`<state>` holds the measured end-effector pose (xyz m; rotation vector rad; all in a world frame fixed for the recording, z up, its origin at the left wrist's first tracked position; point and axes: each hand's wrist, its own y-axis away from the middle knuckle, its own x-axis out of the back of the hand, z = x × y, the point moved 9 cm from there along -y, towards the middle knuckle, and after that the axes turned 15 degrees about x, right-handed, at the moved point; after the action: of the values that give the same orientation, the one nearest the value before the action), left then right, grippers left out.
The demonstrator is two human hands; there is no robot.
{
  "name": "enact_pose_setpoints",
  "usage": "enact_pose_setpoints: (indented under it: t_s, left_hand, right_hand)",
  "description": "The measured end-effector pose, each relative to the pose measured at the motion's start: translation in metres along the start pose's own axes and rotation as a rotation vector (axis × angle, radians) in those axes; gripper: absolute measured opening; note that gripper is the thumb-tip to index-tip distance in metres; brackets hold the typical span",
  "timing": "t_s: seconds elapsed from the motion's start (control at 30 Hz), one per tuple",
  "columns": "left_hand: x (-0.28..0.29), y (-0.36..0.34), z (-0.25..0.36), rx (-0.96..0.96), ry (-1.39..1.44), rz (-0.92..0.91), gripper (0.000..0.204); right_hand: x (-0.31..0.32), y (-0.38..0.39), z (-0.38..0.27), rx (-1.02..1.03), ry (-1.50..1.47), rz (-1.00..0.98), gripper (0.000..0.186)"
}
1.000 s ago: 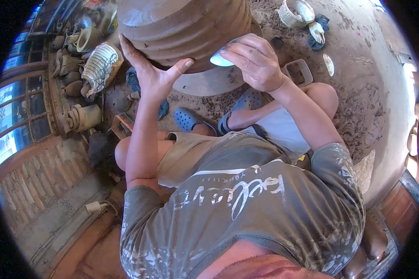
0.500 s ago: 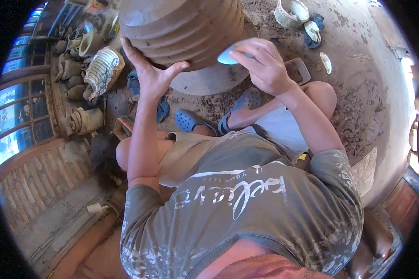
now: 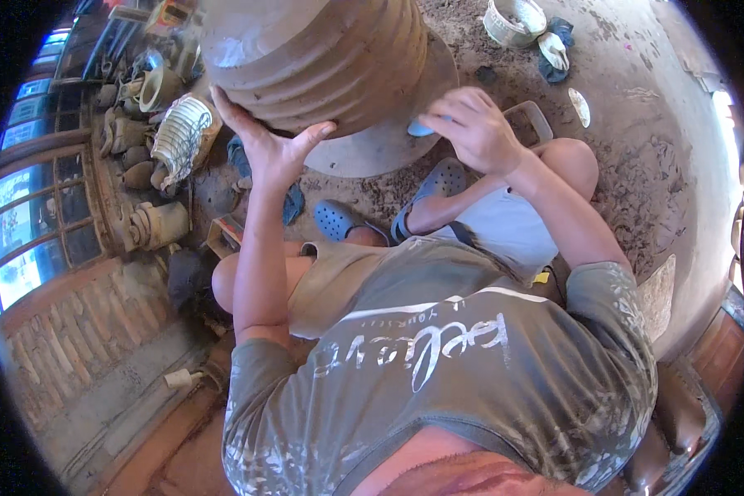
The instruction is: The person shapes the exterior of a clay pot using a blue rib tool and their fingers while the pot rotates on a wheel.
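A large ribbed brown clay pot (image 3: 322,58) stands on a round grey base (image 3: 364,157) at the top middle. My left hand (image 3: 277,153) lies against the pot's lower left side, thumb and fingers spread, some fingertips hidden. My right hand (image 3: 479,132) is closed on a pale blue scraper (image 3: 422,127), just right of the pot over the edge of the base, apparently apart from the pot. The scraper is mostly hidden by my fingers.
Clay vessels and a wrapped ribbed object (image 3: 182,132) crowd the left beside a window. A bucket (image 3: 512,21), dark cloths (image 3: 558,66), a small oval dish (image 3: 579,107) and a rectangular tray (image 3: 537,116) lie right on the clay-strewn floor. My crossed legs are below the base.
My right hand with the scraper has moved right and down, away from the pot's wall. My left hand stays on the pot, slightly lower in the picture.
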<state>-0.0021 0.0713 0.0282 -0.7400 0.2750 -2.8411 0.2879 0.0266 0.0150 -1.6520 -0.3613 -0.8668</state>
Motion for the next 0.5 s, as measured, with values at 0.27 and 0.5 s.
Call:
enact_pose_setpoints:
  t_s: [0.27, 0.5]
  left_hand:
    - [-0.007, -0.001, 0.012, -0.001, 0.016, -0.029, 0.173]
    - [-0.005, 0.0, 0.011, -0.015, -0.079, -0.015, 0.172]
  right_hand:
    - [0.003, -0.014, -0.004, 0.033, 0.138, 0.242, 0.041]
    - [-0.012, -0.009, 0.006, 0.068, 0.156, 0.25, 0.045]
